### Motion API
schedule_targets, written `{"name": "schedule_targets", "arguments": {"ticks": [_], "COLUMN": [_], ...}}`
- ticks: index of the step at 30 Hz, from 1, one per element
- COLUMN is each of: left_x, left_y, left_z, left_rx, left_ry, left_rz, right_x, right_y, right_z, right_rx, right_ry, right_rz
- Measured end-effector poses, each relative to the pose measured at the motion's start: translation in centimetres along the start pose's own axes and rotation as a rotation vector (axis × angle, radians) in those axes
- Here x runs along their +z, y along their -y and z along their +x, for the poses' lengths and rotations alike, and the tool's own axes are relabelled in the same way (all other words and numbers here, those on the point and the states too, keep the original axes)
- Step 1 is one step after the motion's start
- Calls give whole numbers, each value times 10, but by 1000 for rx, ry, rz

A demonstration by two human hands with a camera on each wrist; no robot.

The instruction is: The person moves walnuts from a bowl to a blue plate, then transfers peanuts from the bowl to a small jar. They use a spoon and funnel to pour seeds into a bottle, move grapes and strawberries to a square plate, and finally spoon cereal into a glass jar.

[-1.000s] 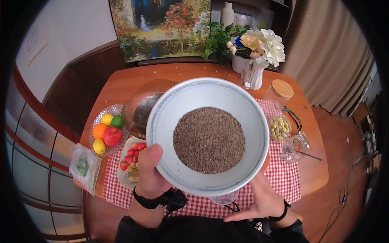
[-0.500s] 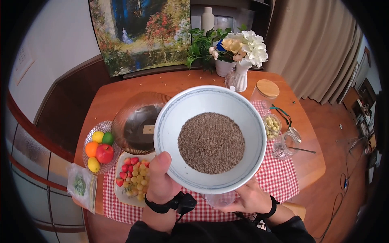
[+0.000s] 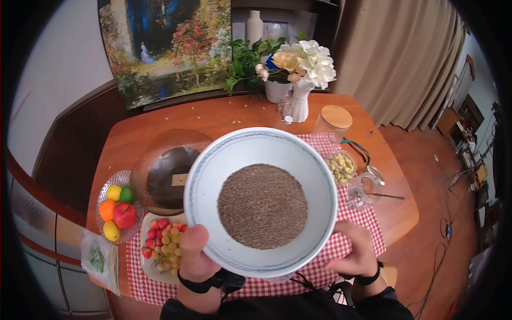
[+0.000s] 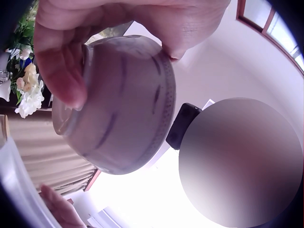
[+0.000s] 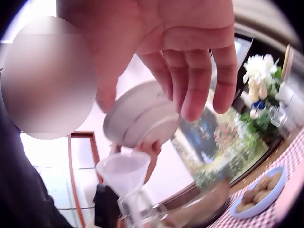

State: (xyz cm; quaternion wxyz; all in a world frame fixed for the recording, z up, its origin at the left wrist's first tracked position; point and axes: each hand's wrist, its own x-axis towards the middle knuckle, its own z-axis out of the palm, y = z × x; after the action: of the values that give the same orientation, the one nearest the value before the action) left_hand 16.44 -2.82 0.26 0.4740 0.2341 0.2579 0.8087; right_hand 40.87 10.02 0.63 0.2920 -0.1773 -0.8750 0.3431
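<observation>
My left hand (image 3: pixel 196 256) holds a white bowl (image 3: pixel 205 176) with a blue band at its rim, tilted toward the head camera. Its thumb lies over the rim, while in the left wrist view the fingers (image 4: pixel 64 78) curl around the bowl's foot. Small grey-brown seeds (image 3: pixel 263 208) cover the bowl's bottom. To the right of the bowl is my right hand (image 3: pixel 358 253), its fingers loosely bent around nothing. Below that hand, the right wrist view shows a clear funnel (image 5: pixel 124 168) standing in a glass bottle (image 5: pixel 137 209); the bowl mostly hides both from the head camera.
At left are a fruit plate (image 3: pixel 141 213), a dark glass bowl (image 3: pixel 144 184), a tray (image 3: pixel 146 266) of strawberries and grapes, and a plastic bag (image 3: pixel 101 261). A wooden-lidded jar (image 3: pixel 335 120), a jar of green pieces (image 3: pixel 341 166) and an open jar (image 3: pixel 364 192) stand right.
The head view has swung, so the table sits further left. My right hand reached in by the funnel, then drew back to the right. My left hand keeps hold of the bowl.
</observation>
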Motion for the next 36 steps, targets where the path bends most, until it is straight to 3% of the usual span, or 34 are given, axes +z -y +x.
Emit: {"name": "schedule_targets", "arguments": {"ticks": [2, 4, 5, 6, 9, 10, 13, 17, 20, 23, 30, 32, 36], "left_x": [2, -5, -6, -7, -10, -9, -6, -2, -3, 2, -5, -6, -7], "left_y": [2, 5, 5, 5, 8, 8, 10, 10, 11, 7, 2, 3, 3], "left_z": [2, 2, 3, 3, 4, 4, 7, 7, 4, 5, 5, 6, 10], "left_rx": [100, 114, 153, 192, 228, 238, 250, 226, 131, 79, -27, -26, -6], "left_ry": [14, 34, 16, -3, -31, -36, -43, -52, -10, -9, 20, 21, 66], "left_rz": [48, 22, 46, 71, 35, 39, 4, -46, -86, -1, 24, 17, 7], "right_x": [-20, -42, -57, -77, -103, -104, -99, -87, -86, -81, -80, -87, -97], "right_y": [-18, -31, -44, -59, -93, -103, -127, -140, -151, -158, -155, -156, -104], "right_z": [-22, -36, -43, -56, -76, -81, -90, -86, -84, -82, -80, -84, -76], "right_rx": [104, 344, 329, 323, 322, 324, 665, 724, 681, 605, 642, 518, 331], "right_ry": [-344, -731, -874, -915, -1111, -1112, -1132, -1016, -890, -936, -900, -973, -1079], "right_rz": [-18, 55, -58, -285, -315, -321, -105, 119, 193, 220, 294, 295, 267]}}
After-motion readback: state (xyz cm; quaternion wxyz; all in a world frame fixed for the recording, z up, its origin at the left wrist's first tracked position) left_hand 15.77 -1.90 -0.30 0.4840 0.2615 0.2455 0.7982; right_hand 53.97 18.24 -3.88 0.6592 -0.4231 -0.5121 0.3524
